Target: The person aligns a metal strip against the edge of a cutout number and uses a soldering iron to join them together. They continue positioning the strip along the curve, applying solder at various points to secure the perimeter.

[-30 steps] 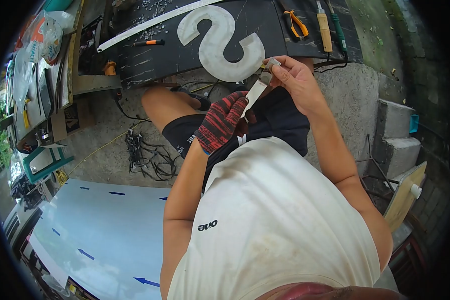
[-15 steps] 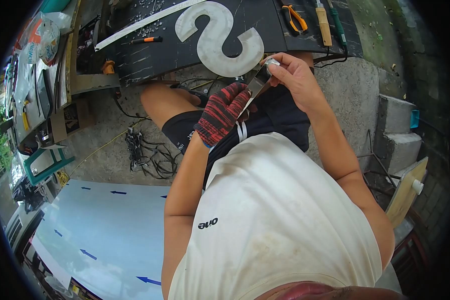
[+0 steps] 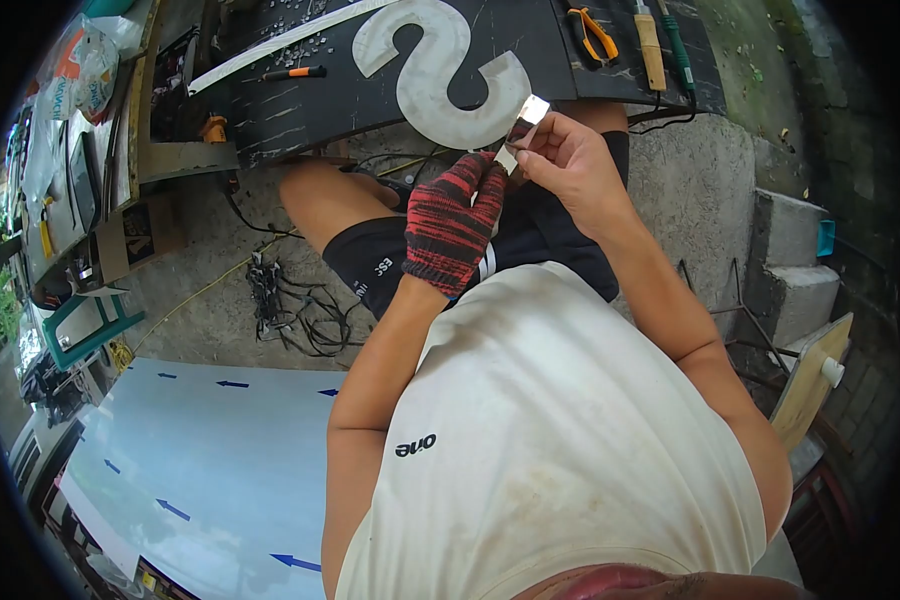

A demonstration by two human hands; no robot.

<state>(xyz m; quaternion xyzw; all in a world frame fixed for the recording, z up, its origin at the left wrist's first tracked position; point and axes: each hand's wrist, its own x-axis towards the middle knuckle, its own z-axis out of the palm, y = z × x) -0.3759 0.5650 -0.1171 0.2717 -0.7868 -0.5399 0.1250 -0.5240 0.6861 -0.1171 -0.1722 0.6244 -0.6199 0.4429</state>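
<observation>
Over my lap, both hands grip a shiny metal strip, which looks bent near its upper end. My left hand, in a red and black knit glove, closes round its lower part. The bare fingers of my right hand pinch it farther up, thumb against the metal. Just beyond my hands, a grey S-shaped letter lies flat on the black marbled table. How far the strip runs inside the glove is hidden.
Orange-handled pliers, a wooden-handled tool and a green-handled tool lie at the table's right. An orange and black cutter and a long white strip are left. Tangled black strips lie on the floor.
My gloved left hand has shifted slightly right and turned more upright. The metal strip's upper end has moved up and now shows its bright face, while my right fingers sit lower on it.
</observation>
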